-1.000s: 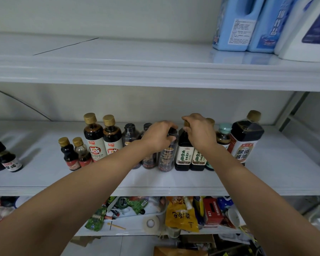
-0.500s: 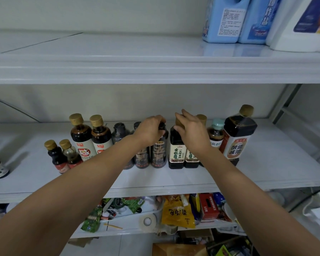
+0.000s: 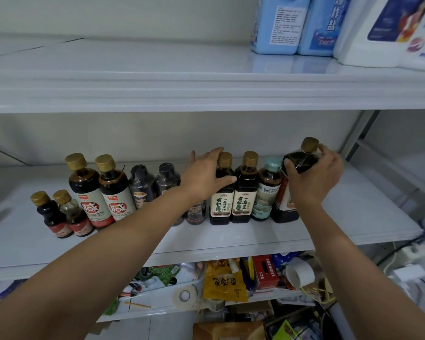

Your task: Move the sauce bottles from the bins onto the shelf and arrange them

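A row of sauce bottles stands on the white middle shelf [image 3: 341,217]. From the left come two small gold-capped bottles [image 3: 50,214], two tall red-labelled ones [image 3: 90,192], dark shrink-wrapped bottles [image 3: 142,185], a pair of gold-capped soy sauce bottles [image 3: 244,202] and a teal-capped bottle [image 3: 268,192]. A large dark bottle [image 3: 302,159] ends the row on the right. My left hand [image 3: 204,177] clasps the shoulder of the left soy sauce bottle [image 3: 220,207], thumb in front. My right hand [image 3: 315,179] grips the large dark bottle just below its gold cap.
Blue and white detergent jugs [image 3: 277,23] stand on the top shelf at the right. The shelf below holds cluttered packets, a yellow bag [image 3: 223,283], a red box [image 3: 265,271] and a tape roll [image 3: 184,295]. Bare shelf lies right of the large bottle.
My left hand has shifted right from a dark shrink-wrapped bottle to the left soy sauce bottle. My right hand has left the soy sauce caps and taken the large bottle at the row's end.
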